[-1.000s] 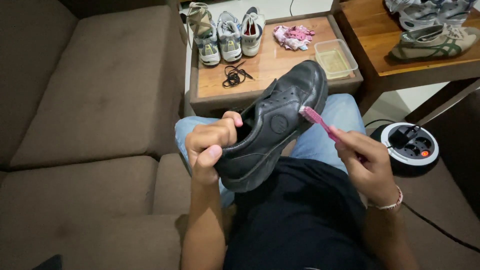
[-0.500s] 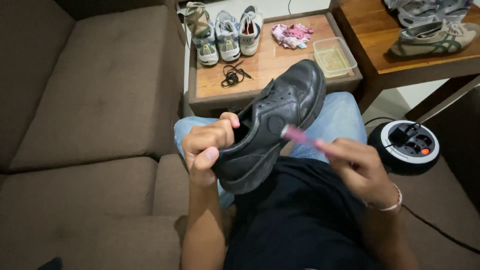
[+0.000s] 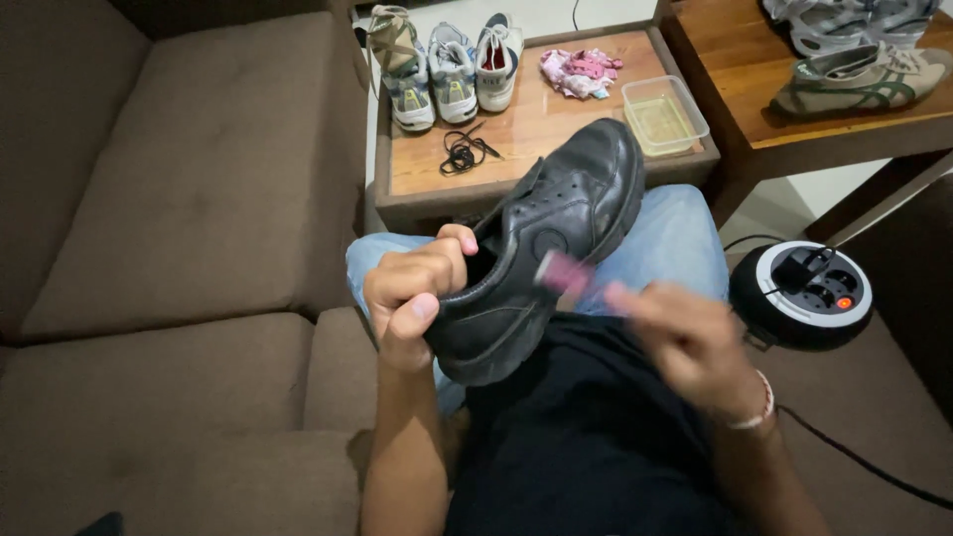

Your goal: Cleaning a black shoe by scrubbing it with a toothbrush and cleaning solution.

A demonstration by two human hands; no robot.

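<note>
Over lap | left hand (image 3: 415, 298) grip grasping black shoe (image 3: 541, 253) | right hand (image 3: 685, 342) grip grasping pink brush (image 3: 563, 271), blurred

Black shoe (image 3: 556, 248) in left hand (image 3: 415, 293) (brush (image 3: 562, 271) blurred)

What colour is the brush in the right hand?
Pink, though motion-blurred; the head view shows the brush against the black shoe.

Resting tilted over the lap, toe pointing away: a black leather shoe (image 3: 551, 253), laceless, heel end gripped; a blurred pink brush (image 3: 564, 272) touching its side.
</note>
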